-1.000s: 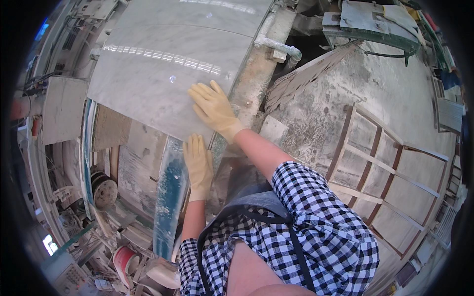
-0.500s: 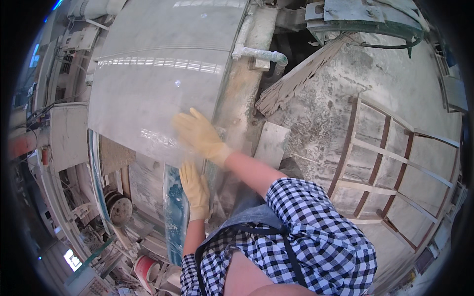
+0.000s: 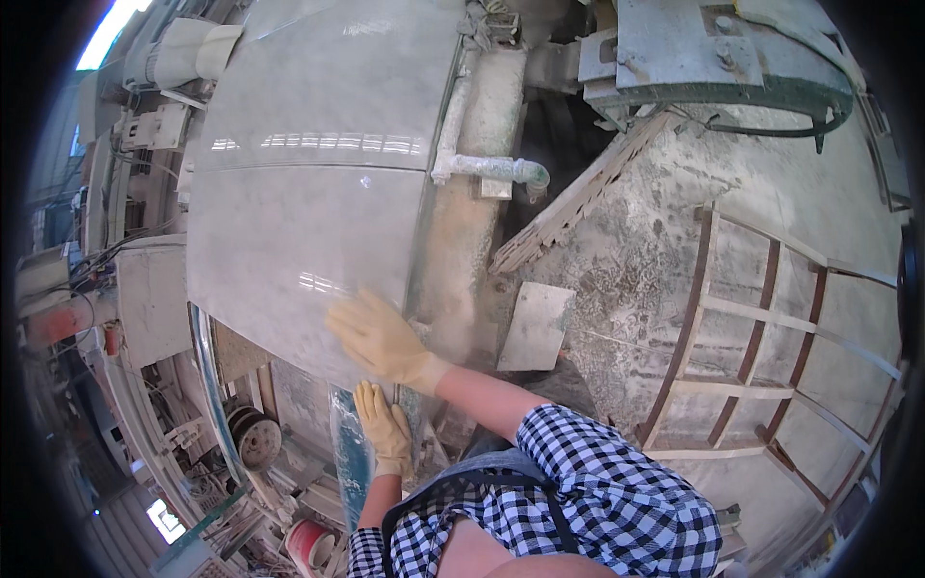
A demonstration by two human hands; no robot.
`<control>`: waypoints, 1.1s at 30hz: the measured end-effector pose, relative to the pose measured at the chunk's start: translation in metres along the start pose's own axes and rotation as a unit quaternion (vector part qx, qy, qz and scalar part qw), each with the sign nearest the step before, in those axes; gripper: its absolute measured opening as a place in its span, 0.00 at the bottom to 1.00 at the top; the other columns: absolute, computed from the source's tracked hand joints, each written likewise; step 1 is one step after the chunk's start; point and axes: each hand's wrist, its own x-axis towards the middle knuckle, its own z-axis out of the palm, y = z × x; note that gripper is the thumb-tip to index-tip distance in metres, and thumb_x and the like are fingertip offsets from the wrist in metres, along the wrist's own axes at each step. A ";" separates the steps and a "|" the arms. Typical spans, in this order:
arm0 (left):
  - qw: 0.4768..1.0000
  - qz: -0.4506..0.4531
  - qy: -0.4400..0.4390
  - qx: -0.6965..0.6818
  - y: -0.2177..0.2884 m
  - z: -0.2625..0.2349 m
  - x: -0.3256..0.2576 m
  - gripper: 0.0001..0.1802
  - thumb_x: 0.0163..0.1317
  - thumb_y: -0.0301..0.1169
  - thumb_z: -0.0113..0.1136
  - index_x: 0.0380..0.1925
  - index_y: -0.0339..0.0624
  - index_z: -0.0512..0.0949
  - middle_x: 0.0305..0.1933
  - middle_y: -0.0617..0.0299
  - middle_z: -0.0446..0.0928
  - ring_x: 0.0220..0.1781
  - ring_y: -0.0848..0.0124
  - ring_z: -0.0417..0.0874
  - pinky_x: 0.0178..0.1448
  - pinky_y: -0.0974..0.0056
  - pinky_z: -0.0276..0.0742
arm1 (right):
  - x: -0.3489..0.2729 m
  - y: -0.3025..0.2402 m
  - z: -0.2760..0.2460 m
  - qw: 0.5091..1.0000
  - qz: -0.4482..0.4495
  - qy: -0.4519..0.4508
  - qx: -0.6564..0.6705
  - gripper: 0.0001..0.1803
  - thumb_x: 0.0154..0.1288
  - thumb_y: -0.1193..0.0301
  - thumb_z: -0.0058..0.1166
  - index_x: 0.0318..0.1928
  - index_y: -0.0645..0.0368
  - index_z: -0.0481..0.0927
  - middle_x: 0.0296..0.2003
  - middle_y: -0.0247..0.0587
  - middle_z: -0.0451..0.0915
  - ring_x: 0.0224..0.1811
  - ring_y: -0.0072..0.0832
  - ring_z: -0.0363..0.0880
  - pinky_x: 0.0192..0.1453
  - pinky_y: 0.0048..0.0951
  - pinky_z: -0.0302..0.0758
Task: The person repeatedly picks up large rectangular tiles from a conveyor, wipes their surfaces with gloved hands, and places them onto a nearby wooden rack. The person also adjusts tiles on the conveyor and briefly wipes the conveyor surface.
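My right hand (image 3: 382, 339), in a pale yellow rubber glove, lies with fingers stretched over the near corner of a glossy grey slab (image 3: 260, 236). Motion blurs its fingertips; nothing shows in its grasp. Closer to my body, my left hand (image 3: 384, 429), in the same kind of glove, has its fingers extended near the slab's front edge. It is above or against a teal strip (image 3: 351, 453); contact cannot be made out. Beyond a thin straight seam, a second grey slab (image 3: 328, 96) continues away from me.
A pale pipe (image 3: 496, 170) runs along the slabs' right side. Further right are a leaning board (image 3: 540, 326), a wooden lattice frame (image 3: 737, 388) and a metal machine part (image 3: 713, 58). On the left stand a wheel (image 3: 258, 438), a red-and-white bucket (image 3: 310, 544) and cables.
The whole view has shifted, with slabs, pipe and frame lower in the picture. Both gloved hands stay near the slab's front corner, the right one still spread on it.
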 end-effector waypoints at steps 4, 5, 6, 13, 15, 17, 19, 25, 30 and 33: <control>1.000 -0.002 0.002 0.005 0.002 0.000 -0.002 0.31 0.73 0.30 0.54 0.73 0.27 0.63 0.77 0.32 0.62 0.79 0.31 0.60 0.83 0.34 0.52 | 0.002 -0.002 -0.002 1.000 -0.007 0.014 0.010 0.21 0.71 0.71 0.55 0.60 0.67 0.81 0.63 0.53 0.78 0.68 0.51 0.74 0.78 0.59 0.61; 1.000 0.001 0.003 0.008 0.002 0.000 -0.003 0.32 0.72 0.30 0.54 0.73 0.27 0.63 0.77 0.32 0.62 0.79 0.32 0.60 0.83 0.34 0.52 | 0.002 -0.002 -0.002 1.000 -0.005 0.001 0.008 0.21 0.71 0.71 0.55 0.60 0.67 0.81 0.63 0.53 0.78 0.68 0.51 0.74 0.78 0.59 0.61; 1.000 0.005 0.012 0.007 0.003 0.000 -0.003 0.31 0.72 0.30 0.54 0.72 0.27 0.63 0.77 0.32 0.63 0.79 0.32 0.61 0.83 0.34 0.53 | 0.002 -0.002 -0.002 1.000 -0.006 0.001 0.010 0.20 0.70 0.70 0.56 0.60 0.66 0.81 0.63 0.53 0.79 0.67 0.50 0.75 0.77 0.59 0.61; 0.999 0.004 0.047 -0.003 0.006 0.004 -0.003 0.31 0.65 0.29 0.61 0.67 0.27 0.69 0.72 0.34 0.69 0.75 0.33 0.67 0.80 0.35 0.61 | -0.003 0.001 0.002 0.996 -0.035 -0.038 -0.071 0.23 0.72 0.68 0.55 0.62 0.67 0.80 0.60 0.55 0.81 0.66 0.49 0.76 0.75 0.59 0.62; 0.998 -0.008 0.058 -0.014 0.008 0.005 -0.003 0.32 0.59 0.28 0.66 0.64 0.27 0.73 0.69 0.36 0.72 0.73 0.35 0.69 0.79 0.36 0.64 | -0.004 0.001 0.005 0.996 -0.028 -0.047 -0.064 0.22 0.72 0.68 0.55 0.62 0.67 0.80 0.60 0.55 0.81 0.67 0.50 0.75 0.76 0.59 0.61; 0.997 0.000 0.079 -0.012 0.010 0.006 0.000 0.32 0.59 0.28 0.66 0.64 0.28 0.73 0.69 0.37 0.72 0.73 0.36 0.70 0.79 0.36 0.64 | -0.004 0.001 0.007 0.995 -0.028 -0.052 -0.078 0.23 0.72 0.68 0.55 0.63 0.66 0.80 0.60 0.55 0.81 0.67 0.49 0.75 0.77 0.59 0.61; 0.994 0.008 0.106 -0.011 0.012 0.007 0.001 0.33 0.58 0.29 0.68 0.64 0.28 0.74 0.68 0.37 0.73 0.73 0.39 0.71 0.79 0.39 0.66 | -0.008 0.000 0.010 0.994 -0.035 -0.047 -0.092 0.23 0.73 0.67 0.56 0.63 0.65 0.80 0.61 0.54 0.81 0.67 0.49 0.75 0.77 0.59 0.60; 0.994 -0.016 0.099 -0.034 0.019 0.011 -0.003 0.27 0.67 0.31 0.61 0.63 0.26 0.74 0.69 0.36 0.73 0.75 0.39 0.70 0.82 0.42 0.61 | -0.025 0.004 0.014 0.973 -0.027 -0.099 -0.208 0.22 0.75 0.65 0.57 0.65 0.59 0.80 0.63 0.51 0.82 0.69 0.49 0.75 0.81 0.55 0.59; 0.978 0.029 0.163 -0.127 0.009 0.003 -0.004 0.26 0.69 0.33 0.59 0.63 0.27 0.76 0.69 0.37 0.75 0.75 0.42 0.70 0.82 0.43 0.60 | -0.017 -0.006 0.019 0.951 -0.072 -0.112 -0.277 0.24 0.71 0.68 0.59 0.65 0.60 0.79 0.60 0.51 0.82 0.68 0.49 0.74 0.79 0.56 0.58; 0.934 0.082 0.166 -0.305 -0.031 -0.012 0.002 0.21 0.71 0.31 0.59 0.60 0.32 0.80 0.64 0.40 0.80 0.71 0.46 0.76 0.79 0.45 0.66 | -0.023 -0.031 0.026 0.929 -0.035 -0.166 -0.329 0.27 0.68 0.68 0.61 0.66 0.62 0.77 0.64 0.54 0.79 0.69 0.52 0.72 0.78 0.56 0.58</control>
